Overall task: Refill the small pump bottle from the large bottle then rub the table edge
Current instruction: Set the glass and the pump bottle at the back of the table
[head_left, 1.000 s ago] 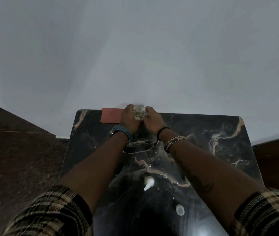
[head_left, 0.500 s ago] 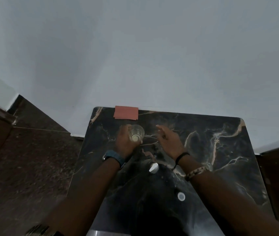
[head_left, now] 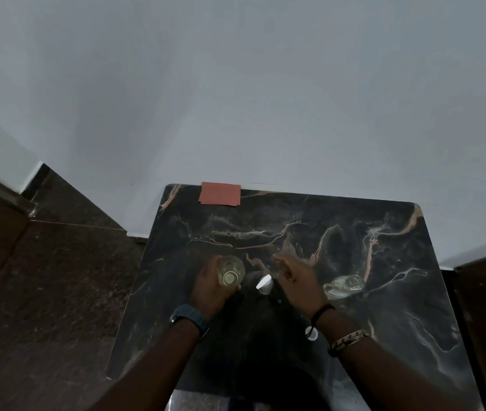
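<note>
your left hand is gripping the open small bottle upright on the table; your right hand is hovering empty, fingers spread, just beside the pump head. the large bottle is lying past your right hand (uncapped, it seems), so a nudge could be spilling it.

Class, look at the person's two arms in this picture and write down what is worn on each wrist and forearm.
The left wrist carries a blue-grey watch with a wide strap. The right wrist has a thin black cord bracelet and, further up the arm, a woven band patterned in pale and dark stripes. Both forearms are bare; no sleeves show in this picture. No rings can be made out.
</note>
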